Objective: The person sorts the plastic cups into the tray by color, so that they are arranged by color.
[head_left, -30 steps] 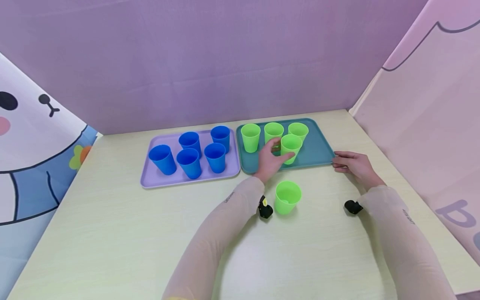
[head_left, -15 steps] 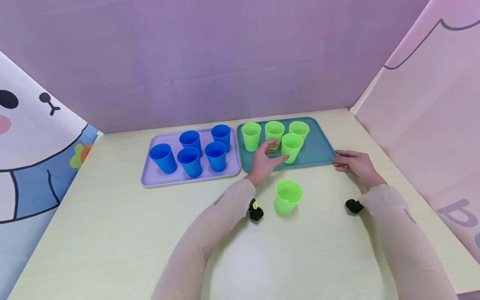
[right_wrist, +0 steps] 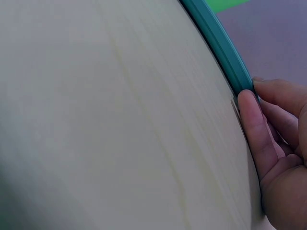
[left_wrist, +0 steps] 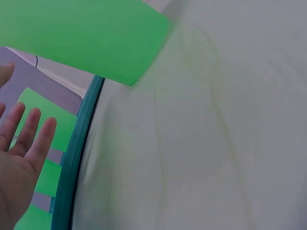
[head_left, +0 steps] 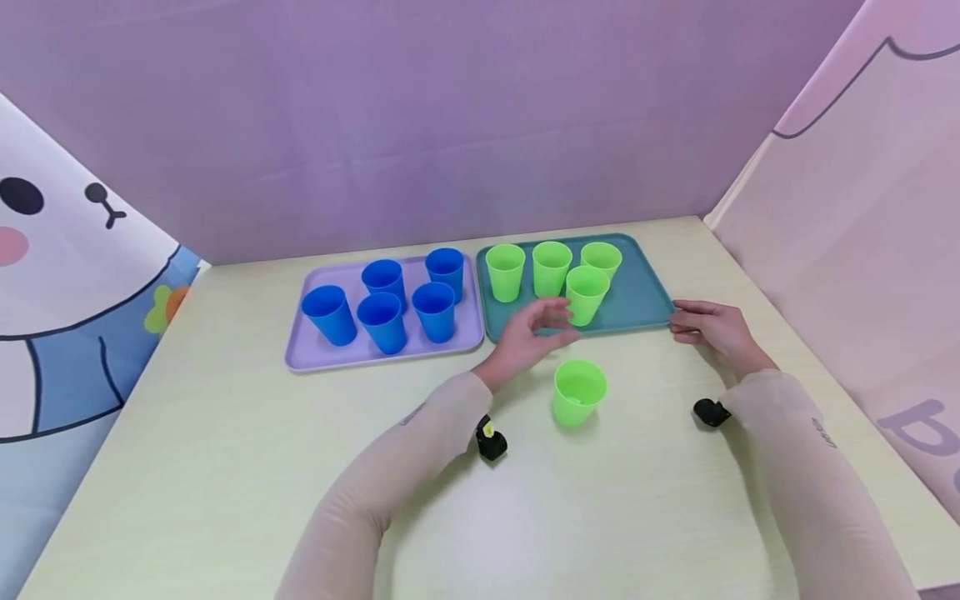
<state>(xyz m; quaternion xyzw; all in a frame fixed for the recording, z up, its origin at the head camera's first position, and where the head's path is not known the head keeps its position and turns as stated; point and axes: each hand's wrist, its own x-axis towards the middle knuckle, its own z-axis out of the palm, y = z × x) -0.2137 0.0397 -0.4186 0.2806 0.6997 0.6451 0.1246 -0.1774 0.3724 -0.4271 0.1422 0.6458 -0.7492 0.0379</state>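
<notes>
My left hand [head_left: 525,340] is just off the front edge of the teal tray [head_left: 641,296], fingers spread and holding nothing. Beside its fingertips a green cup [head_left: 586,298] stands upright on the tray, in front of a row of three more green cups [head_left: 552,265]. Another green cup [head_left: 576,398] stands on the table nearer to me; a large green cup [left_wrist: 86,36] also fills the top of the left wrist view. At the tray's front right corner, my right hand [head_left: 716,335] pinches the rim [right_wrist: 225,52] between thumb and fingers.
To the left, a purple tray [head_left: 303,354] with several blue cups [head_left: 383,323] sits against the teal tray. A purple backdrop [head_left: 465,125] rises behind the pale table [head_left: 225,467], with printed cloth at both sides.
My left hand has let go of the front green cup and drawn back toward me and to the left. That cup stays on the tray. My right hand keeps its place.
</notes>
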